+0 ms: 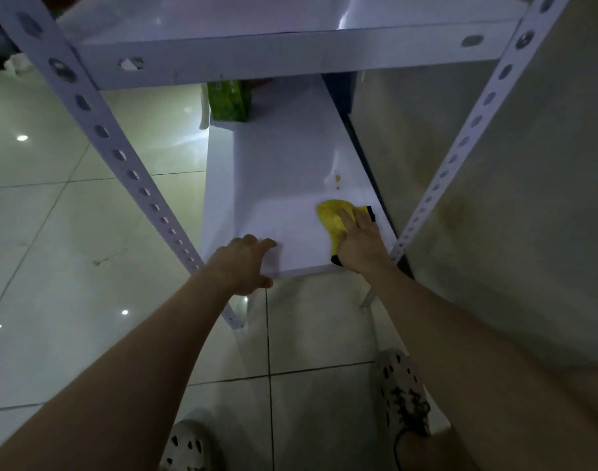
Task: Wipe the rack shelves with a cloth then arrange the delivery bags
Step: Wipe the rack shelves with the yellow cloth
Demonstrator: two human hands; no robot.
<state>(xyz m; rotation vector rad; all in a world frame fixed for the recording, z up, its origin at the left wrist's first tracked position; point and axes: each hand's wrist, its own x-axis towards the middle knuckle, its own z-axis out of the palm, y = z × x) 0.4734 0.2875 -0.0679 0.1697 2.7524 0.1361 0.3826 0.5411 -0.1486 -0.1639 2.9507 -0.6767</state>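
While the wiping step was under way on the lower shelf (pixel 274 185), the left hand (pixel 243 263) braced the rack, its fingers laid over the shelf's front edge and its thumb tucked below, clasping the board just right of the left upright (pixel 100 130). Well beyond that hand, at the far end of the shelf and partly under the upper shelf (pixel 291 52), stood a green bag (pixel 228 102), seemingly one of the delivery bags. To the right of the bracing hand, the yellow cloth (pixel 331 217) lay bunched on the shelf, pinned flat under the straight fingers of the right hand (pixel 358 239), which pressed rather than clenched it. A few small yellowish spots (pixel 337 180) sat just past the cloth. The next move probably called for pushing the cloth forward over those spots with steady pressure, before any bag arranging.
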